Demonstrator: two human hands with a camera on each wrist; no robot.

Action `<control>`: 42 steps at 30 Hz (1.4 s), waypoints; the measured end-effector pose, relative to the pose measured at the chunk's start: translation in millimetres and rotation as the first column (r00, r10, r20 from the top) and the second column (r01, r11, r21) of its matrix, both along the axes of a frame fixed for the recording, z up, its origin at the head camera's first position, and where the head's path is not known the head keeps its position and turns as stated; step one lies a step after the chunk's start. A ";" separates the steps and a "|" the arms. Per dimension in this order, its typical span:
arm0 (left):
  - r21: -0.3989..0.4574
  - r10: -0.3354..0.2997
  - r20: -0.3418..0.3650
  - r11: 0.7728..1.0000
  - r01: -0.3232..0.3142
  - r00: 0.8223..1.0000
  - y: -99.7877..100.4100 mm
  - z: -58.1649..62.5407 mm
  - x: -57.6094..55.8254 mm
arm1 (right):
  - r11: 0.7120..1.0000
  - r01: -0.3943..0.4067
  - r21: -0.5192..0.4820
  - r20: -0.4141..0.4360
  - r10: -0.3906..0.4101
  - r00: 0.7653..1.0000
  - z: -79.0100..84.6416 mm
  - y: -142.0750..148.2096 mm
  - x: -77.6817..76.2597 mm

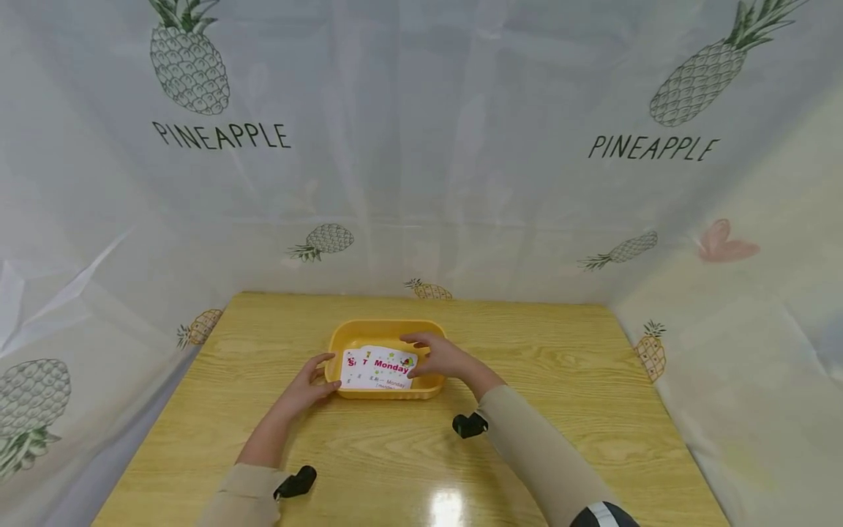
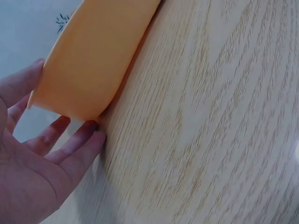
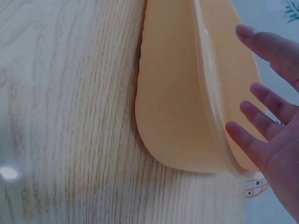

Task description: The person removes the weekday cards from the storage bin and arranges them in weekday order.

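Tray edge (image 1: 395, 394) against spread left hand (image 1: 308, 384), right hand (image 1: 444, 358) wide inside, perhaps touching cards (image 1: 377, 369)

The tray (image 1: 388, 394) is showing plain yellow-orange. The cards (image 1: 372, 372) are carrying magenta lettering (image 1: 391, 366) on white, with tiny specks (image 1: 391, 355) possibly looking green and yellow. The tabletop (image 1: 540, 344) is displaying yellow wood grain; the sheet (image 1: 428, 146) is bearing grey-green and orange pineapples (image 1: 189, 69) on greyish white. The sleeves (image 1: 540, 446) are looking beige.
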State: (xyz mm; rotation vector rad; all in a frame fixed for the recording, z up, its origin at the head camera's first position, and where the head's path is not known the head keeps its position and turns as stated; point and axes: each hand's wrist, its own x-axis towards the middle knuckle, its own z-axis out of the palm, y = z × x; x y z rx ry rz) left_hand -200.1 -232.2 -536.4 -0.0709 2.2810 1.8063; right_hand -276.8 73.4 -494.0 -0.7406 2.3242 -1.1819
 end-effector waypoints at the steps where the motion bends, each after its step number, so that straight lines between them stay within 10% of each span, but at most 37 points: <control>1: 0.019 0.002 0.010 1.000 -0.002 1.000 0.1 -0.7 -0.3 | 1.000 -0.008 0.002 0.006 0.008 1.000 -1.3 -1.5 -2.0; 16: 0.215 0.044 0.041 0.975 -0.052 0.998 1.9 -14.6 -4.7 | 0.972 -0.080 0.219 0.051 0.071 0.996 -4.9 -15.3 -19.5; 42: 0.183 0.079 0.077 0.979 -0.092 0.994 -0.2 -13.5 -6.2 | 0.944 -0.144 0.296 0.057 0.133 0.989 -26.0 -24.7 -40.6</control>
